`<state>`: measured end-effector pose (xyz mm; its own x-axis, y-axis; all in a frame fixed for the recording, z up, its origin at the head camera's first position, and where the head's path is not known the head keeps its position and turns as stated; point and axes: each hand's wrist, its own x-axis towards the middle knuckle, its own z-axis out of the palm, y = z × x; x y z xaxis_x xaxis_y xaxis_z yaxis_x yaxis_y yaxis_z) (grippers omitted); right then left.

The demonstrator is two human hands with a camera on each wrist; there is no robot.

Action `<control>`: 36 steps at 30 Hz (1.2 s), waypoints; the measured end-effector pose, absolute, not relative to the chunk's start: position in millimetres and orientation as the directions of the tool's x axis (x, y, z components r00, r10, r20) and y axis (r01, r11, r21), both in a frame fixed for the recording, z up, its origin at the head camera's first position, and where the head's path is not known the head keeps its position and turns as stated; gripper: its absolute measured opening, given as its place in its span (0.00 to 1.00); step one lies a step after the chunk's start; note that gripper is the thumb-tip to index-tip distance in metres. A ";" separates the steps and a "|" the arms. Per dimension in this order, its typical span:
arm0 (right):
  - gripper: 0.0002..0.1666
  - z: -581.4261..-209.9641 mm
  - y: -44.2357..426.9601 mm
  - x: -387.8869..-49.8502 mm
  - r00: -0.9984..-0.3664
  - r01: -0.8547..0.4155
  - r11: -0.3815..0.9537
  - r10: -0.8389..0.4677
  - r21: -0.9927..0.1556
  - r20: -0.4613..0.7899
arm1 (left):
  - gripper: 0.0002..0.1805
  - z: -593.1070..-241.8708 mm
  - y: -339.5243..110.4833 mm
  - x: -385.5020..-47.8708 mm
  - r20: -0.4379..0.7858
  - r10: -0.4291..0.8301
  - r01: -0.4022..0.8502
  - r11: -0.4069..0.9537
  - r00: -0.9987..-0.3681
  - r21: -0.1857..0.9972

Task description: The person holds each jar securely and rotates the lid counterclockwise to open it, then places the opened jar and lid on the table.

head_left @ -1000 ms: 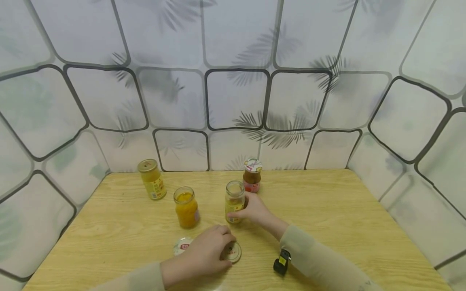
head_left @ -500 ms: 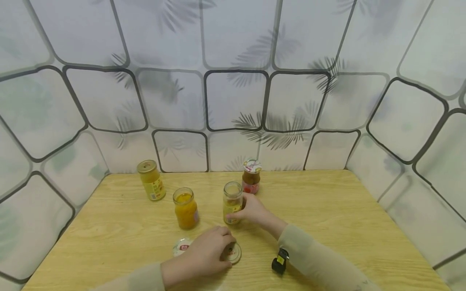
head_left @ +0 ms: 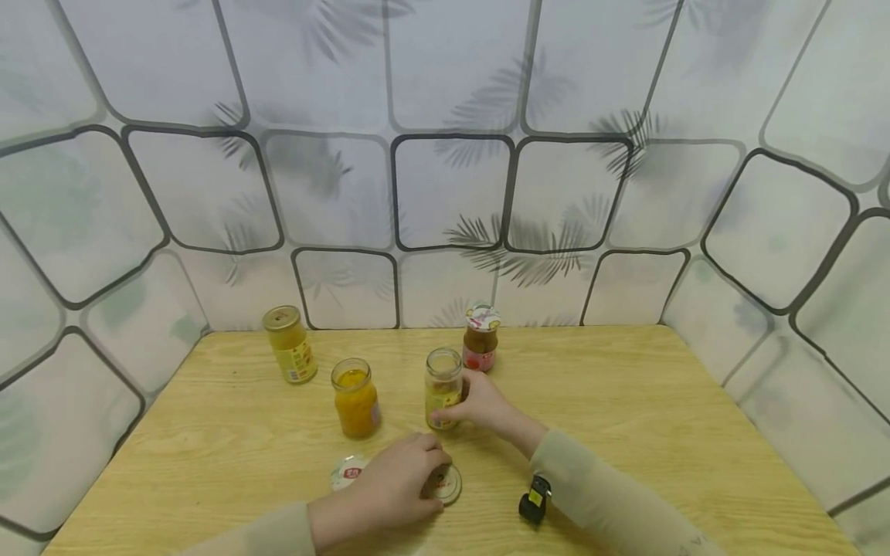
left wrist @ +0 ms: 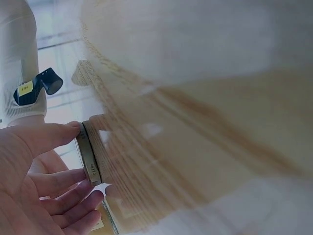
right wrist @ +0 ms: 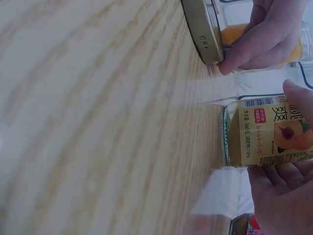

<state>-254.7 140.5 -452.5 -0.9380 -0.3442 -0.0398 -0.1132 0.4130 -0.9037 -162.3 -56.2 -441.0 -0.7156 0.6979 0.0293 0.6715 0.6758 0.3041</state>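
Observation:
My left hand (head_left: 396, 483) pinches a round gold lid (head_left: 449, 485) flat on the table, thumb and a finger at its rim in the left wrist view. In that view the lid (left wrist: 89, 156) shows "OPEN" on its side. My right hand (head_left: 487, 401) grips an uncapped glass jar (head_left: 443, 386) low down, thumb on one side and fingers round the other. Its yellow peach label (right wrist: 269, 132) faces the right wrist camera, and the jar stands upright. Left of it is an uncapped jar of orange contents (head_left: 356, 409). A white printed lid (head_left: 345, 471) is partly hidden behind my left hand.
A gold-capped yellow jar (head_left: 290, 351) stands at the back left of the wooden table (head_left: 626, 417). Just behind the gripped jar is a red-brown jar (head_left: 481, 347) with a patterned lid. A patterned wall covering (head_left: 452, 193) borders the table's back and sides.
My right hand has shifted the glass jar slightly to the left. My left hand and the gold lid stay where they were.

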 end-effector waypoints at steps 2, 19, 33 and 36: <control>0.31 -452.9 141.0 -255.1 -0.937 -0.116 0.415 -0.348 -0.902 -0.040 | 0.26 -440.5 -56.0 -162.1 0.028 0.697 0.670 0.676 -0.716 0.307; 0.32 -455.8 142.4 -255.3 -0.929 -0.158 0.411 -0.370 -0.898 -0.006 | 0.27 -442.8 -54.8 -162.1 0.006 0.687 0.656 0.691 -0.726 0.305; 0.32 -453.6 142.2 -255.3 -0.928 -0.159 0.424 -0.372 -0.892 -0.012 | 0.29 -440.5 -53.6 -162.0 0.017 0.676 0.645 0.695 -0.736 0.318; 0.32 -453.5 142.3 -255.5 -0.928 -0.167 0.430 -0.373 -0.887 -0.006 | 0.30 -436.8 -53.3 -160.9 0.036 0.676 0.653 0.694 -0.736 0.305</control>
